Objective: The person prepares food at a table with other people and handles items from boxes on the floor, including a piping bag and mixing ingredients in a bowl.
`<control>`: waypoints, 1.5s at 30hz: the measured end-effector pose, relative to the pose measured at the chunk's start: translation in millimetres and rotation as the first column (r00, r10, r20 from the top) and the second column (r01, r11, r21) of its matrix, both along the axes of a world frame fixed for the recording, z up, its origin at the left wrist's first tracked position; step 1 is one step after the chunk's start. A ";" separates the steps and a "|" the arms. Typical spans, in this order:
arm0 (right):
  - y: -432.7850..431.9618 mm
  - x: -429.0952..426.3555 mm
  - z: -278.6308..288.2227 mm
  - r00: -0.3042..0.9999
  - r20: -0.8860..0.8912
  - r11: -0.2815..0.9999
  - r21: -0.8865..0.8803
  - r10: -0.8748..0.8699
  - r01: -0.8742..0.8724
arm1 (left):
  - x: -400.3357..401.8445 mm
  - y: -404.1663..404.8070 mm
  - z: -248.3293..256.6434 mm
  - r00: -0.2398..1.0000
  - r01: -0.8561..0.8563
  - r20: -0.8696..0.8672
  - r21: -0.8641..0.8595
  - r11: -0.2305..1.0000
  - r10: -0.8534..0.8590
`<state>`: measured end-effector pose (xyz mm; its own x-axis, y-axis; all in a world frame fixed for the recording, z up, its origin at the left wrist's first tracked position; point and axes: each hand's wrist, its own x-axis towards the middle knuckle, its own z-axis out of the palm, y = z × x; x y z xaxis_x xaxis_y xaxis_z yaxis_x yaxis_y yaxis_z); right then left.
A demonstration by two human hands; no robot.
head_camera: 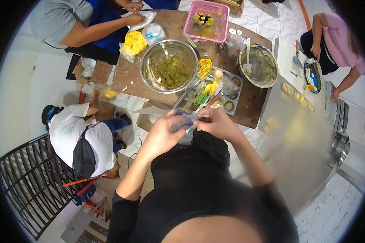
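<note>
In front of my black top, my left hand (165,132) and my right hand (214,123) pinch a thin, clear plastic bag (187,138) between them. Something purplish shows near the left fingertips; what it is I cannot tell. Just past my hands lies a metal muffin tin (238,101) with measuring spoons and other utensils over it. Green scissor-like handles (201,97) and a yellow measuring spoon (214,86) are among them. Left of these stands a steel mixing bowl (144,77) with thick green-brown batter (175,71). A whisk (205,68) with yellow-coated wires leans by its rim.
A pink basket (187,33) of bottles stands at the wooden table's (129,76) far side. A batter-smeared bowl (272,80) holds a spatula (247,57). People work at the far left and right; another person (79,139) bends at left, near a black metal grille (30,176).
</note>
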<state>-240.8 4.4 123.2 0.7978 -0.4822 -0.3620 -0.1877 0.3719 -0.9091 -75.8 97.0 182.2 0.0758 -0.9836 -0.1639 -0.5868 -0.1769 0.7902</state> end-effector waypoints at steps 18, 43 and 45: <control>2.7 12.8 11.9 0.995 0.062 0.995 0.068 -0.081 0.077 | 7.8 -10.3 21.5 0.878 -0.102 0.437 -0.223 0.970 0.193; -13.2 10.7 25.2 0.998 0.022 0.940 -0.337 -0.055 0.060 | 28.8 -29.3 29.6 0.950 -0.103 -0.273 0.186 0.977 0.152; -14.3 8.0 20.9 0.986 0.108 0.951 -0.270 -0.126 0.151 | 29.9 -27.4 28.2 0.946 -0.107 -0.292 0.132 0.985 0.142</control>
<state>-232.8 -10.0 144.1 0.7386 -0.6615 -0.1303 -0.0665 0.1208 -0.9904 -45.9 69.6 210.4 0.1271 -0.9431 -0.3071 -0.2940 -0.3315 0.8965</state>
